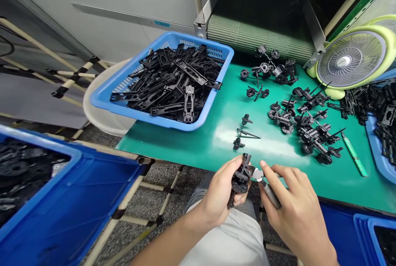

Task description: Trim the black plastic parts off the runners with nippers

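My left hand (223, 191) is closed around several black plastic moulded parts (240, 181), held just off the table's front edge. In my right hand (292, 202) is a pair of side cutters (269, 191) with grey handles. The bright jaws of the cutters meet the right side of the black parts; whether they are biting into the plastic I cannot tell. Just beyond my left hand, two small black discs with stems (238, 144) and a thin black sprue piece (250, 134) lie on the green table (198, 150).
A blue basket (145, 121) heaped with long black parts stands back left. Clusters of black sprued parts (314, 134) lie at right, beside a green-handled knife (354, 154). Behind are a green conveyor belt (260, 35) and a lime-green fan (343, 62). Blue bins (105, 191) flank the table.
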Demonstrator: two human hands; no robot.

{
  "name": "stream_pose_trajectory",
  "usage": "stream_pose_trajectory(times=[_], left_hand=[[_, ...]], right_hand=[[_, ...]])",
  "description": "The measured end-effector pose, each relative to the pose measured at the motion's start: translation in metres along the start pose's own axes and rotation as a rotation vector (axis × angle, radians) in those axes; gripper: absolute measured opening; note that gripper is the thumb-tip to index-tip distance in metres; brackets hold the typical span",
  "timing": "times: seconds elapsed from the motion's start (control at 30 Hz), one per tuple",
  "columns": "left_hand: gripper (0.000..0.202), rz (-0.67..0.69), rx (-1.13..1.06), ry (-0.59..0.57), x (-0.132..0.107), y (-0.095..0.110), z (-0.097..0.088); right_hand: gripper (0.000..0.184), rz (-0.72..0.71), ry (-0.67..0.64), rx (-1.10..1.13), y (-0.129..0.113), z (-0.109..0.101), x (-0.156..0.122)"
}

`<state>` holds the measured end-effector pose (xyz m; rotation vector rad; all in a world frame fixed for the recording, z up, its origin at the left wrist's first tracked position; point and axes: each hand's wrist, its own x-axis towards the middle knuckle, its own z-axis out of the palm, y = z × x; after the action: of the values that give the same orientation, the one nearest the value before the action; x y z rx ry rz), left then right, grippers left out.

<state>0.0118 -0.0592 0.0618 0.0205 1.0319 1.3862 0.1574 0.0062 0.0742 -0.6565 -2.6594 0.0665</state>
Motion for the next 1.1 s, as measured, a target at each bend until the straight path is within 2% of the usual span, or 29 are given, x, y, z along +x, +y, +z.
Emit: stream_pose_trajectory(times=[0.23, 0.37, 0.43, 0.5, 0.6, 0.7, 0.77, 0.83, 0.93, 1.0, 1.1], left_hand=[[0.031, 0.025, 0.073, 0.055, -0.005, 0.002, 0.005], [0.027, -0.018, 0.160, 0.020, 0.013, -0.001, 0.008], [0.026, 0.038, 0.348, 0.031, 0.035, -0.005, 0.009], [0.027, 0.227, 0.676, 0.081, 0.060, -0.008, 0.010], [0.025, 0.481, 1.049, 0.158, 0.091, -0.012, 0.018], [0.022, 0.527, 1.307, 0.215, 0.103, -0.014, 0.029], [0.029, 0.539, 1.420, 0.236, 0.104, -0.013, 0.032], [0.032, 0.572, 1.357, 0.239, 0.100, -0.009, 0.030], [0.027, 0.594, 1.029, 0.181, 0.087, 0.001, 0.017], [0.023, 0.499, 0.663, 0.062, 0.073, 0.007, 0.006], [0.022, 0.275, 0.160, -0.147, 0.048, 0.011, -0.007]], right_hand=[[0.034, -0.047, -0.046, -0.094, 0.002, -0.004, -0.001], [0.034, -0.058, -0.054, -0.164, 0.016, 0.002, -0.003], [0.032, -0.005, -0.075, -0.159, 0.032, 0.014, -0.006], [0.028, 0.098, -0.056, -0.041, 0.051, 0.032, -0.012], [0.027, 0.353, 0.132, 0.222, 0.076, 0.061, -0.026], [0.031, 0.572, 0.376, 0.310, 0.088, 0.082, -0.039], [0.031, 0.591, 0.453, 0.315, 0.089, 0.089, -0.044], [0.031, 0.521, 0.469, 0.289, 0.087, 0.093, -0.045], [0.033, 0.394, 0.444, 0.242, 0.086, 0.096, -0.044], [0.034, 0.375, 0.423, 0.240, 0.086, 0.095, -0.042], [0.033, 0.417, 0.418, 0.273, 0.080, 0.086, -0.040]])
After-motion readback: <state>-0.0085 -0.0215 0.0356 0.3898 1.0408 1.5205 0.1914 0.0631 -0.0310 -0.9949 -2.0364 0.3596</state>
